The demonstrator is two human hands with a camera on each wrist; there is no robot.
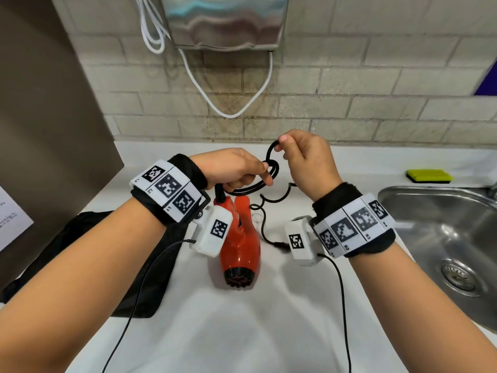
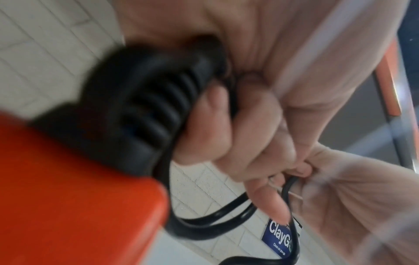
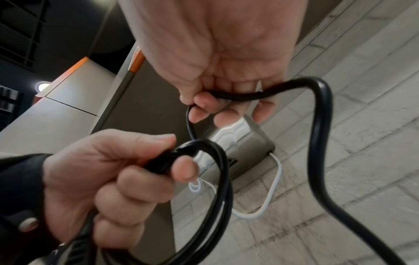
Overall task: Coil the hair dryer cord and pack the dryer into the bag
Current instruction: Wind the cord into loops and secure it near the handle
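Observation:
The red hair dryer [image 1: 243, 246] lies on the white counter [image 1: 242, 332], nozzle toward me, its handle end raised toward my left hand. My left hand [image 1: 242, 170] grips a few loops of the black cord [image 1: 258, 184] just above the dryer. My right hand [image 1: 301, 154] pinches the cord a little higher and to the right, holding up a fresh loop [image 3: 317, 125]. The loose rest of the cord snakes down to its plug [image 1: 281, 244] on the counter. The black bag [image 1: 88, 254] lies flat at the left, partly under my left forearm.
A steel sink [image 1: 446, 243] is set into the counter at the right, with a yellow-green sponge [image 1: 429, 175] behind it. A metal wall unit [image 1: 226, 20] with white cables hangs above. A brown panel [image 1: 40, 117] stands at the left.

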